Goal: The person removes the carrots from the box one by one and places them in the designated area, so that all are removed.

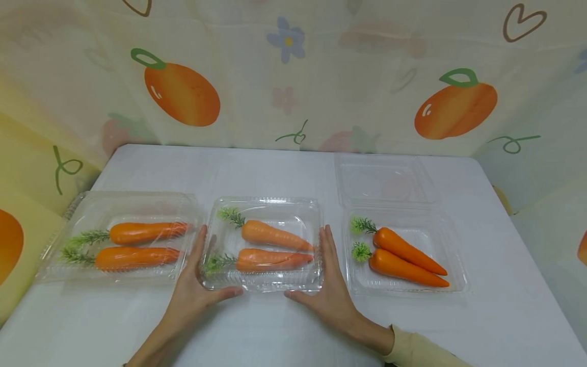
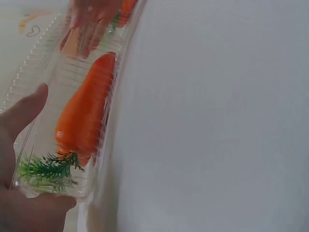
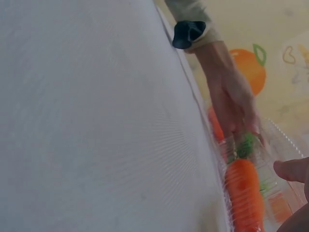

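Note:
A clear plastic clamshell box [image 1: 270, 206] lies lid-down in the middle of the white table, with two orange carrots [image 1: 275, 234] with green tops inside. My left hand [image 1: 194, 285] lies along its left side, fingers straight and thumb by the front edge. Against the right side rests my right hand [image 1: 332, 290], its fingers likewise extended and its thumb turned inward at the front. The left wrist view shows a carrot [image 2: 79, 113] through the ribbed plastic wall. In the right wrist view, my right thumb [image 3: 292, 169] stands beside the box, with the left hand [image 3: 234, 99] at the far end.
To the left lies another clear box [image 1: 151, 201], its lid down over two carrots [image 1: 137, 257]. On the right, an opened box [image 1: 454, 244] holds two carrots [image 1: 408, 267], with its lid [image 1: 380, 178] folded back. A fruit-patterned curtain [image 1: 257, 92] hangs behind the table [image 1: 275, 331].

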Demonstrator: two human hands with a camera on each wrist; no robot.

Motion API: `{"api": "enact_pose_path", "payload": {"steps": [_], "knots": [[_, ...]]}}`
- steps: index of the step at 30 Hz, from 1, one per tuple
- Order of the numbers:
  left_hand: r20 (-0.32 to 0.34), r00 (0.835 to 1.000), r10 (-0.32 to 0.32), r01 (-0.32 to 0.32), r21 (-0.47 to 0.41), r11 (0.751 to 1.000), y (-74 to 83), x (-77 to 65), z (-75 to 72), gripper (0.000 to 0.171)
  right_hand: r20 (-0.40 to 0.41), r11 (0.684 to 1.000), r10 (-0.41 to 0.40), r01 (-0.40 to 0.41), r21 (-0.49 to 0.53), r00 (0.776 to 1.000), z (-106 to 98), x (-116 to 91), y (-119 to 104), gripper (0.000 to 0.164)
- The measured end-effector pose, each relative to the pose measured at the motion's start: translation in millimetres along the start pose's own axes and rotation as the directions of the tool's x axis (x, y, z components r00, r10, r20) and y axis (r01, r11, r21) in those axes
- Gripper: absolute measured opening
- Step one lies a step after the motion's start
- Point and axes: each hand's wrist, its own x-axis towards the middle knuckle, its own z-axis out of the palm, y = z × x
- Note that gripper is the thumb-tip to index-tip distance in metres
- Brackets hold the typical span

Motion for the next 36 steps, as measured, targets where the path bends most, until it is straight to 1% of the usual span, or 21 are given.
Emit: {"api": "enact_pose_path", "payload": {"steps": [3,5,9,16,20,23,30,36], "knots": [[-0.006,1.000,-0.023,0.023,-0.013,1.000,0.3,0.0,1.9,0.130,-0.008,1.000,-0.017,0.017,-0.020,1.000,0.3,0.0,-0.5,0.124],[-0.014,1.000,-0.026,0.026,-0.009,1.000,0.2,-0.1,3.0,0.129,-0.017,0.999,-0.023,0.023,-0.024,1.000,0.8,0.1,-0.5,0.123],[-0.036,0.999,-0.010,0.010,0.005,1.000,-0.3,-0.9,5.3,0.128,-0.039,0.999,-0.031,0.030,-0.023,0.999,2.7,0.8,1.0,0.124],[-0.059,0.998,0.023,-0.025,-0.036,0.999,0.8,-2.3,8.3,0.127,-0.060,0.999,-0.047,0.046,-0.018,0.997,6.4,3.2,2.1,0.125],[-0.060,0.997,0.049,-0.053,-0.057,0.997,2.6,-2.1,9.2,0.126,-0.060,0.999,-0.036,0.035,-0.010,0.998,7.8,3.7,2.1,0.124],[-0.053,0.997,0.055,-0.058,-0.056,0.997,4.1,-2.4,9.1,0.124,-0.060,0.999,-0.037,0.037,-0.006,0.998,8.3,3.8,2.8,0.123],[-0.044,0.998,0.050,-0.051,-0.027,0.998,6.4,-2.1,6.5,0.115,-0.054,0.997,-0.067,0.069,0.045,0.996,7.9,4.5,3.3,0.112],[-0.046,0.998,0.041,-0.041,-0.018,0.999,4.6,-1.7,5.3,0.113,-0.053,0.996,-0.085,0.086,0.016,0.995,7.1,4.8,4.6,0.111]]}}
